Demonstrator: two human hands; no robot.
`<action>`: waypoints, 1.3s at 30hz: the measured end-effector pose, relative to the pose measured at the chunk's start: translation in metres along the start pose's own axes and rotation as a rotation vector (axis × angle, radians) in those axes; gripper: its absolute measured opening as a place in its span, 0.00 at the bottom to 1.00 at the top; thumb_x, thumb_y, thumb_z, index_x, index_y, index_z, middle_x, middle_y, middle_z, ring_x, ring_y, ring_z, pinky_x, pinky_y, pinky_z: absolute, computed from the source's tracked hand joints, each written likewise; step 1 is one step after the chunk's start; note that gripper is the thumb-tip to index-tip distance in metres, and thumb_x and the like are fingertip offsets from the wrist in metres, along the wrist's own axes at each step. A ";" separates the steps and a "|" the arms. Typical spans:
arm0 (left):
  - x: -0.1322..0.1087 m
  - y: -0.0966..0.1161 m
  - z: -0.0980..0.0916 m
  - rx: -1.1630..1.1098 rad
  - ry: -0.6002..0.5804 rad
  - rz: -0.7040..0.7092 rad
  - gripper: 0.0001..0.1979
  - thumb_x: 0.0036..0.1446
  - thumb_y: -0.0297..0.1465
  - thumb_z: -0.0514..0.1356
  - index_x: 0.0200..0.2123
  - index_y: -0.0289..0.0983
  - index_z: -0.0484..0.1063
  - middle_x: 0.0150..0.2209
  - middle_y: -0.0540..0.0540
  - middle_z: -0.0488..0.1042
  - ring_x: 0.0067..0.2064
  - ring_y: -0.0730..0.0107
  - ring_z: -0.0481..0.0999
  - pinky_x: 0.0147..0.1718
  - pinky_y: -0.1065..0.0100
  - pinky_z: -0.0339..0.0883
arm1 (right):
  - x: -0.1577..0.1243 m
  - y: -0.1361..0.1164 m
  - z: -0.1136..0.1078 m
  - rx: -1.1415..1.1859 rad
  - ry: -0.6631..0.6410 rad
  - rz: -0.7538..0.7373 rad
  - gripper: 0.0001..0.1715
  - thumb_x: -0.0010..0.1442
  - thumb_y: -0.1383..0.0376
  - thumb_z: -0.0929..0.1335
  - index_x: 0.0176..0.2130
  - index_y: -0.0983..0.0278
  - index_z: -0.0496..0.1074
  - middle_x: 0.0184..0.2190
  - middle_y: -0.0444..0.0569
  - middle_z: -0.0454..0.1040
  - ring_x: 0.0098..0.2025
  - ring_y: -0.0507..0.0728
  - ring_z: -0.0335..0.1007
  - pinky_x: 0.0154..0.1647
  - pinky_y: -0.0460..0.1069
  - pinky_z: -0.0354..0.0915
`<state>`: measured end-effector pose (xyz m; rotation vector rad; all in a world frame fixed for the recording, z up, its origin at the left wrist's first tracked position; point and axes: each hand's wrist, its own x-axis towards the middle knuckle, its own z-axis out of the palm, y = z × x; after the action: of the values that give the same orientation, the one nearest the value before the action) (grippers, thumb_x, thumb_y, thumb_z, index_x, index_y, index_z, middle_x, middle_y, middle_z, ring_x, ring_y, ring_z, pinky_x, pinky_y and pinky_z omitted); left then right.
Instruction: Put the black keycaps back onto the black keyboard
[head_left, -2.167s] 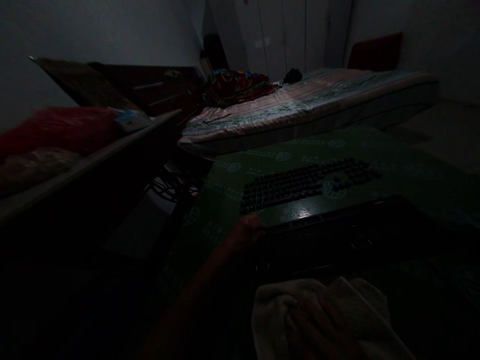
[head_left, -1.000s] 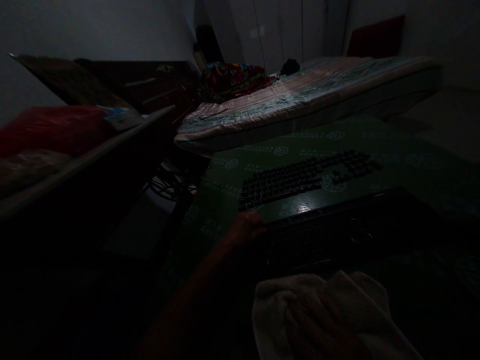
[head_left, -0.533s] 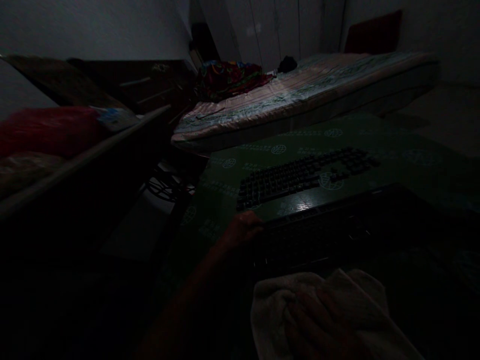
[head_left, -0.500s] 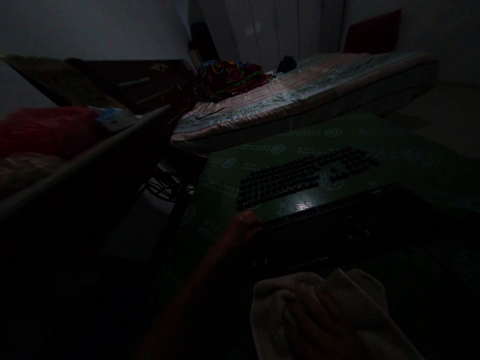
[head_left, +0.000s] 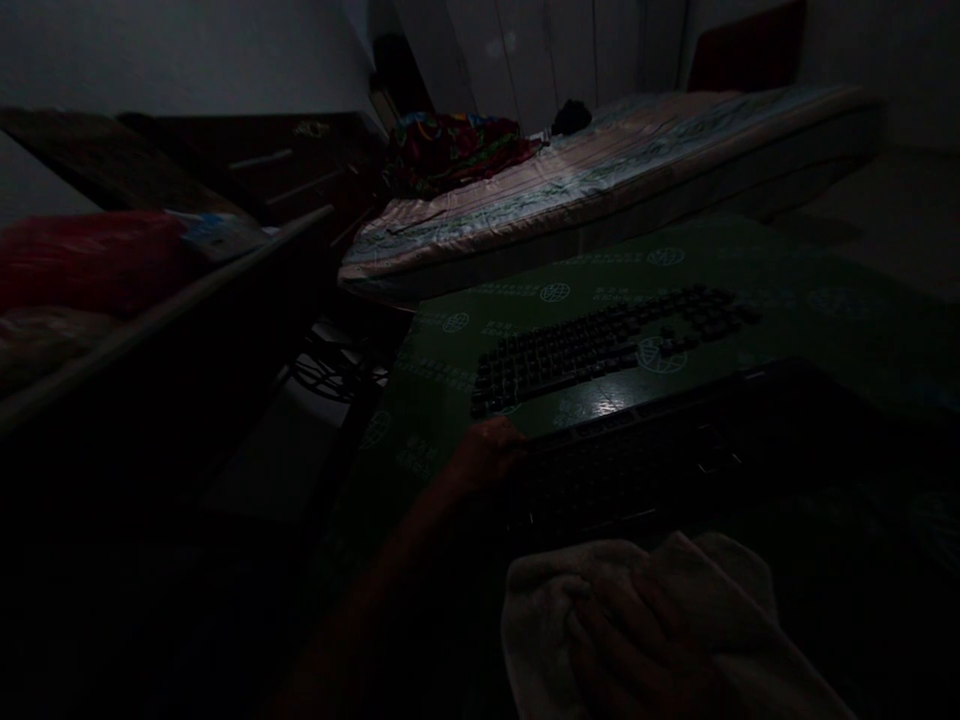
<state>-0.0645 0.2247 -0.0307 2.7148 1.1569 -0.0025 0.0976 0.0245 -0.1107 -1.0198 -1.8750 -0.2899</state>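
The room is very dark. My left hand (head_left: pixel 484 455) grips the left end of a black keyboard frame (head_left: pixel 645 460) that lies on a green printed table cover (head_left: pixel 450 370). Several loose black keycaps (head_left: pixel 600 340) are laid out in keyboard order on the cover behind it. My right hand (head_left: pixel 637 650) presses down on a pale folded cloth (head_left: pixel 547 600) at the near edge, fingers curled into the fabric.
A mattress (head_left: pixel 600 170) with striped bedding and a colourful bundle (head_left: pixel 457 150) lies behind the table. A dark desk (head_left: pixel 187 290) with a red bag (head_left: pixel 97 260) stands on the left. Cables (head_left: pixel 330 370) lie on the floor between them.
The view has drifted slightly upward and leftward across the frames. Both hands stay where they were on the keyboard frame and the cloth.
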 end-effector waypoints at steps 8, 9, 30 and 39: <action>-0.002 0.000 -0.001 0.004 0.007 -0.015 0.07 0.52 0.26 0.56 0.31 0.34 0.74 0.30 0.47 0.71 0.34 0.70 0.71 0.33 0.71 0.62 | -0.007 -0.001 0.002 -0.001 -0.012 0.005 0.14 0.60 0.68 0.58 0.33 0.62 0.71 0.33 0.46 0.76 0.47 0.58 0.66 0.59 0.62 0.46; -0.002 0.000 0.000 0.001 0.013 -0.015 0.07 0.52 0.26 0.56 0.31 0.34 0.74 0.30 0.47 0.71 0.34 0.71 0.71 0.33 0.71 0.62 | -0.007 -0.001 0.002 0.003 -0.016 0.005 0.13 0.60 0.68 0.59 0.32 0.62 0.71 0.33 0.46 0.76 0.47 0.58 0.66 0.59 0.62 0.46; -0.006 -0.006 0.002 -0.076 0.033 -0.014 0.10 0.54 0.27 0.53 0.36 0.35 0.73 0.33 0.46 0.72 0.36 0.71 0.71 0.35 0.70 0.64 | -0.006 -0.003 0.001 0.002 -0.037 0.027 0.14 0.60 0.68 0.59 0.32 0.62 0.72 0.35 0.46 0.76 0.48 0.60 0.65 0.58 0.62 0.47; -0.004 -0.003 0.001 -0.009 0.022 0.012 0.09 0.54 0.26 0.53 0.32 0.34 0.73 0.31 0.46 0.71 0.34 0.71 0.70 0.33 0.71 0.63 | -0.006 -0.001 -0.002 -0.004 -0.083 0.018 0.12 0.59 0.66 0.59 0.33 0.62 0.71 0.35 0.47 0.75 0.48 0.60 0.65 0.58 0.63 0.46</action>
<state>-0.0693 0.2236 -0.0318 2.7201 1.1441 0.0348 0.0991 0.0194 -0.1144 -1.0655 -1.9388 -0.2446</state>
